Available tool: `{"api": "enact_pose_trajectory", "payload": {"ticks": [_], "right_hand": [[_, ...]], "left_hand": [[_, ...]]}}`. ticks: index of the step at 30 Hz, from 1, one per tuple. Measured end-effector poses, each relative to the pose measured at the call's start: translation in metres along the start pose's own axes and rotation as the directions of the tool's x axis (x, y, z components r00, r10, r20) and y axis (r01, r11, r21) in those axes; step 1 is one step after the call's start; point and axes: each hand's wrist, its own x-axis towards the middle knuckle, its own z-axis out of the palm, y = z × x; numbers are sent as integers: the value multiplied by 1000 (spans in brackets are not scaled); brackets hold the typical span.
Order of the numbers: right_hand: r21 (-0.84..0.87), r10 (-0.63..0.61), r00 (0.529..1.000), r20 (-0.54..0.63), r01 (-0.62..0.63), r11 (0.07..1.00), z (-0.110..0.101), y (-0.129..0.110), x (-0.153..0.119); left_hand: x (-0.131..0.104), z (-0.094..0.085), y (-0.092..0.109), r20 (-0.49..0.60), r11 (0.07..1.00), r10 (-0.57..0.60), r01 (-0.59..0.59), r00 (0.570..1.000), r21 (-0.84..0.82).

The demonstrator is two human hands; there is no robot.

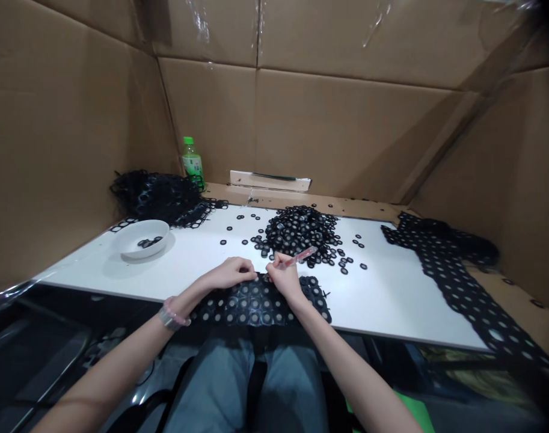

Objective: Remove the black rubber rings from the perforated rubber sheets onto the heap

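A black sheet of round rubber-like pieces with pale centres [255, 307] lies at the front edge of the table and hangs down over it. My left hand [231, 273] pinches the sheet's upper edge between thumb and finger. Close beside it, my right hand [284, 278] is closed around a slim pen-like tool with a clear reddish handle [305, 255]. The tool's handle slants up to the right, and its tip is down at the sheet's edge, too small to make out. Just beyond my hands rises a heap of loose black rings [301, 231].
A white bowl [141, 249] with a few black pieces stands at left, before a tangle of black webbing [159, 195]. Behind is a green-capped bottle [193, 165]. A long dotted black sheet [454, 282] drapes over the right side. Cardboard walls [328, 126] enclose the white table [391, 300].
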Motion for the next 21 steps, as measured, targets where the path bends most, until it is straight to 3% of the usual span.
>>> {"api": "enact_pose_trajectory", "payload": {"ticks": [11, 15, 21], "right_hand": [[-123, -96, 994, 49, 101, 987, 2, 5, 1], [-144, -138, 988, 75, 148, 978, 5, 4, -1], [-61, -72, 997, 41, 74, 995, -2, 6, 3]], "left_hand": [[-8, 12, -2, -126, 1000, 10, -10, 992, 5], [-9, 15, -4, -144, 992, 41, -57, 989, -114], [-7, 15, 3, -143, 994, 1, -17, 990, -108]]}}
